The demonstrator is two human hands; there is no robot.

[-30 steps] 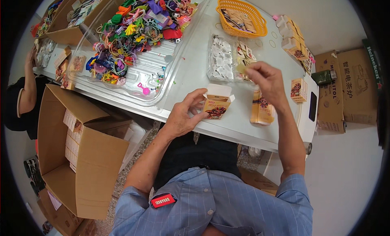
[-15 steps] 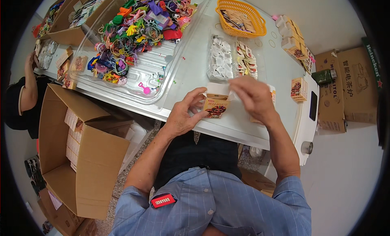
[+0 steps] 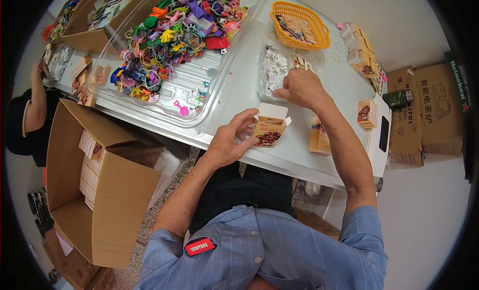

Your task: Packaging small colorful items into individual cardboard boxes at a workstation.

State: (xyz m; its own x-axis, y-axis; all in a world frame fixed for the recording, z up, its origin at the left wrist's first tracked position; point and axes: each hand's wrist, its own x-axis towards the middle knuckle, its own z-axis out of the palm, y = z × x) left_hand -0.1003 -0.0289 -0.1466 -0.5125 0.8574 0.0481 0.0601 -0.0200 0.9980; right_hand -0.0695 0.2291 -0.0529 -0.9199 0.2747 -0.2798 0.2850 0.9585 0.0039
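My left hand [image 3: 230, 144] grips a small orange carton [image 3: 269, 132] by its left side, near the table's front edge. The carton stands upright with its white top flap raised. My right hand [image 3: 302, 86] is over the near part of a clear plastic tray [image 3: 260, 91], fingers curled down and pressed together; what they hold, if anything, is hidden. Small white packets [image 3: 275, 70] fill the tray's left side. To their right lie picture cards [image 3: 303, 62], partly covered by my hand. Below my right wrist is a stack of flat orange cartons [image 3: 319, 136].
A large clear bin [image 3: 182, 121] of colourful small toys is at left. Behind the tray stands a yellow basket [image 3: 325, 40] of packets. More cartons [image 3: 367, 114] stand at right. A big cardboard box [image 3: 122, 210] is at lower left, and another person's arm [image 3: 36, 103] beyond it.
My right hand has left the carton's raised flap and moved up to the tray. The carton stays in my left hand. The stack of flat cartons shows more now.
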